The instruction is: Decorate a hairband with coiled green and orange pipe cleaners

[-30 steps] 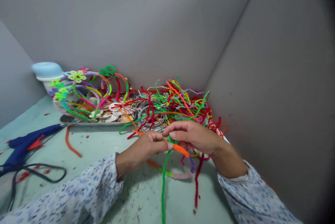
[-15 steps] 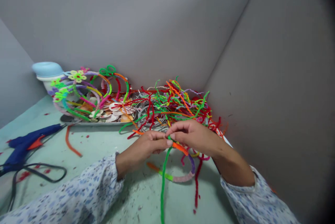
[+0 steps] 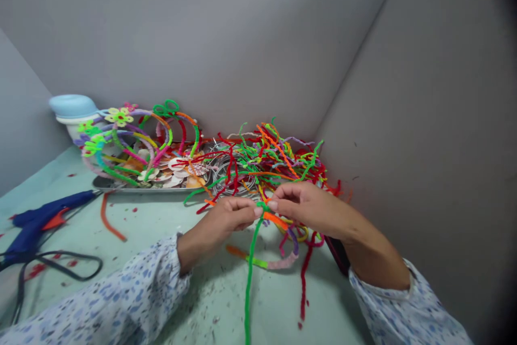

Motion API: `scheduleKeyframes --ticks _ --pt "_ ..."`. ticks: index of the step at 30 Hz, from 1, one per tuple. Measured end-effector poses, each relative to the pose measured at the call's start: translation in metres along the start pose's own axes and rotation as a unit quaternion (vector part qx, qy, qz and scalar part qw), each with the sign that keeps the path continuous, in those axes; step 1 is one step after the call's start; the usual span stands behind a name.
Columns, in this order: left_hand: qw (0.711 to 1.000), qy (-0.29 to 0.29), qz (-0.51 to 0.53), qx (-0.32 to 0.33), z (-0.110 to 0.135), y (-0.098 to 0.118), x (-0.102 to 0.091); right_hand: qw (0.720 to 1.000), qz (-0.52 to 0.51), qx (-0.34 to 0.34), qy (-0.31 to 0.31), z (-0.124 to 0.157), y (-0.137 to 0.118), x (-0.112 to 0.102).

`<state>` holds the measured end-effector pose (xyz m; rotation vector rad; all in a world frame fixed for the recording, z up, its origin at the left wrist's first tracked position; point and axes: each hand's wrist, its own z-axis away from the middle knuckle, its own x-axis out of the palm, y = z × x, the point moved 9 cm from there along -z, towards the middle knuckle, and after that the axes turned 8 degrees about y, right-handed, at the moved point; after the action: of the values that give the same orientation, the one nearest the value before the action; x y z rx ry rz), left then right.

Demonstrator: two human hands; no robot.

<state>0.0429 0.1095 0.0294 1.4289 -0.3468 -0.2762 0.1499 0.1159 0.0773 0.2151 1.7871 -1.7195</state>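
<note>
Between my hands is a hoop-shaped headband [image 3: 284, 262] wrapped in orange, purple, pink and yellow-green fuzzy sections. A green pipe cleaner [image 3: 251, 275] is looped at its orange end, and the long tail hangs down toward the table's front. My left hand [image 3: 230, 218] pinches the green loop from the left, thumb on top. From the right, my right hand [image 3: 307, 209] pinches the green pipe cleaner at the same spot. The fingertips nearly meet there and partly cover the loop.
Behind my hands lies a tangled heap of pipe cleaners [image 3: 278, 159]. A metal tray [image 3: 149, 190] holds round discs and several finished headbands [image 3: 172, 132]. At left are a blue glue gun [image 3: 52, 210] with a cord and a blue-lidded container [image 3: 75, 108]. Grey walls [image 3: 242, 38] enclose the table.
My right hand has shifted slightly right and away from the left, exposing more of the green loop. The headband has risen slightly, and a dark object now shows below my right wrist.
</note>
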Motion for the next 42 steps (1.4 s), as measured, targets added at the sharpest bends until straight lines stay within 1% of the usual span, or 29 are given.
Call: scheduleKeyframes --ticks 5,9,12,14,16,21,26,30,34,38,42 --pt "1.000 0.001 -0.016 0.004 0.002 0.000 0.001 0.998 0.061 -0.006 0.021 -0.002 0.002 0.002" --pt "0.999 0.018 -0.041 -0.001 0.003 0.000 -0.001 0.996 0.077 -0.002 0.052 -0.004 0.001 0.001" --pt "0.998 0.034 -0.054 0.000 0.002 0.002 -0.003 0.992 0.092 -0.017 0.081 -0.003 -0.005 -0.001" --pt "0.997 0.033 -0.062 0.008 0.002 0.004 -0.002 0.990 0.104 -0.023 0.092 -0.002 -0.008 -0.002" --pt "0.997 0.028 -0.067 0.018 0.002 0.007 -0.001 0.990 0.108 -0.015 0.094 -0.002 -0.008 -0.002" --pt "0.997 0.042 -0.068 0.013 0.002 0.008 -0.004 0.997 0.049 0.024 0.054 -0.002 0.001 0.002" --pt "0.996 0.053 -0.068 0.005 0.002 0.004 -0.006 0.999 0.029 0.015 0.026 0.000 0.002 0.004" --pt "0.997 0.051 -0.062 0.017 0.003 0.006 -0.005 0.999 0.026 0.005 0.030 -0.001 0.004 0.006" --pt "0.997 0.051 -0.055 0.026 0.002 0.008 -0.005 0.999 0.009 0.026 0.028 -0.005 0.011 0.008" --pt "0.997 0.046 -0.057 0.031 0.002 0.008 -0.003 0.998 -0.025 0.057 -0.003 -0.006 0.018 0.011" --pt "0.998 0.031 -0.050 0.024 0.003 0.007 0.000 0.995 -0.061 0.070 -0.043 -0.006 0.022 0.016"
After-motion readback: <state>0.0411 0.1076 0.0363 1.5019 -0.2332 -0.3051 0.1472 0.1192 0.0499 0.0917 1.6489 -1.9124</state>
